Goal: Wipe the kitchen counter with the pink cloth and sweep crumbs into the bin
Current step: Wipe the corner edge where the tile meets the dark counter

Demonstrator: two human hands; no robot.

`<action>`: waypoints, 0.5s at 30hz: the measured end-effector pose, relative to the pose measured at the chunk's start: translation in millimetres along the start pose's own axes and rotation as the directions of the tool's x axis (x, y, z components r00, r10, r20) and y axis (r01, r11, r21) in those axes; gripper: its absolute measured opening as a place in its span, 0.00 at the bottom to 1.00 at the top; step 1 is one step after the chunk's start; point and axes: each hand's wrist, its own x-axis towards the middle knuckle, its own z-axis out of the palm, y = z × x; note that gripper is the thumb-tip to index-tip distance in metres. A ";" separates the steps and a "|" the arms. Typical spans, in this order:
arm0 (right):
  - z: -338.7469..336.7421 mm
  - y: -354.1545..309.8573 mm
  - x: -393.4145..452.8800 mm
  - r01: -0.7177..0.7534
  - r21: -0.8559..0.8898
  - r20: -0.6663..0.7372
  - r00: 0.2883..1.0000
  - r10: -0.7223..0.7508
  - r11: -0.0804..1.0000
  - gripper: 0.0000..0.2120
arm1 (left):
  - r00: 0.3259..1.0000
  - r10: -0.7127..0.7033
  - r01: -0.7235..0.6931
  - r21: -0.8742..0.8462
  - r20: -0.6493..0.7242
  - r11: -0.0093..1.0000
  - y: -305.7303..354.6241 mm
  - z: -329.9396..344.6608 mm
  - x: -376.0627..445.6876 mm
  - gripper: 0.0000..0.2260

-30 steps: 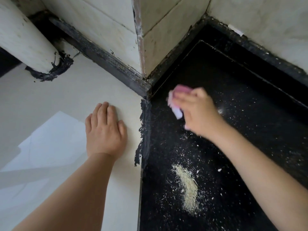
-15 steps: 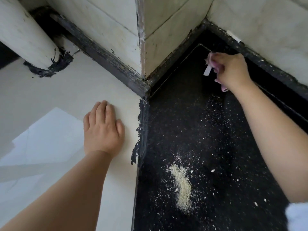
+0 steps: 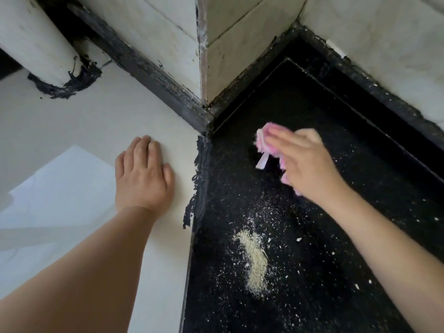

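The black speckled worktop [image 3: 360,212] fills the right half of the view, meeting a pale worktop [image 3: 72,131] along a rough black sealant seam [image 3: 199,179]. Tiled walls [image 3: 240,44] rise behind both, forming an outer corner near the middle and an inner corner at upper right. A white pipe [image 3: 31,37] enters the pale surface at upper left, ringed with black sealant.

The left hand [image 3: 143,174] lies flat on the pale worktop just beside the seam, fingers straight and close together, in the same spot as half a second ago.

The right hand [image 3: 305,164] has come back from the far inner corner, where it was half a second ago, to the near-left part of the black worktop, close to where it was a second ago. Its grip is curled over the pink cloth [image 3: 266,140], which is bunched under the fingers and pressed against the black surface near the outer wall corner; a pale tag hangs from the cloth. The hand is motion-blurred.

A tan pile of crumbs [image 3: 255,263] sits on the black worktop toward the near edge, well apart from the cloth, its shape much as before. Loose white specks [image 3: 299,239] scatter around it and toward the right.
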 end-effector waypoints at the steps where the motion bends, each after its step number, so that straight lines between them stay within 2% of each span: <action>1: -5.8 17.0 19.4 -0.047 -0.076 -0.043 0.998 0.044 0.996 0.28 | 1.000 0.003 -0.003 0.002 -0.003 1.000 0.3 0.2 -0.2 0.25; 2: -10.7 34.2 38.9 -0.094 -0.126 -0.067 0.994 0.086 0.988 0.25 | 1.000 0.005 -0.005 0.004 -0.004 1.000 0.6 0.4 -0.4 0.25; 4: -13.7 69.5 69.7 -0.236 -0.079 -0.135 0.965 0.224 0.969 0.22 | 1.000 0.000 0.000 0.007 0.003 1.000 0.3 0.1 -1.4 0.25; 6: -8.4 70.3 76.0 -0.352 -0.197 -0.162 0.932 0.324 0.915 0.20 | 1.000 -0.002 0.002 0.005 0.009 1.000 0.8 -0.5 -1.1 0.25; 7: -0.7 62.1 70.0 -0.306 -0.288 -0.164 0.949 0.269 0.907 0.22 | 1.000 -0.001 0.001 0.005 0.011 1.000 1.0 -0.4 -1.2 0.25; 9: 19.2 31.4 42.5 -0.052 -0.341 -0.150 0.989 0.000 0.939 0.28 | 1.000 0.000 0.000 0.009 0.013 1.000 0.2 -0.1 -1.6 0.25; 12: 41.8 -5.7 -0.4 0.249 -0.207 -0.006 0.967 -0.256 0.946 0.29 | 1.000 -0.007 0.007 0.014 0.009 1.000 1.0 -0.5 -1.1 0.25; 13: 37.8 -6.1 1.6 0.275 -0.184 -0.015 0.959 -0.282 0.944 0.27 | 1.000 -0.011 0.011 0.012 0.009 1.000 1.4 -0.4 -0.7 0.25; 15: 20.1 9.1 24.3 0.190 -0.261 -0.121 0.966 -0.228 0.946 0.25 | 1.000 -0.014 0.014 0.009 0.009 1.000 1.9 -0.5 -0.4 0.25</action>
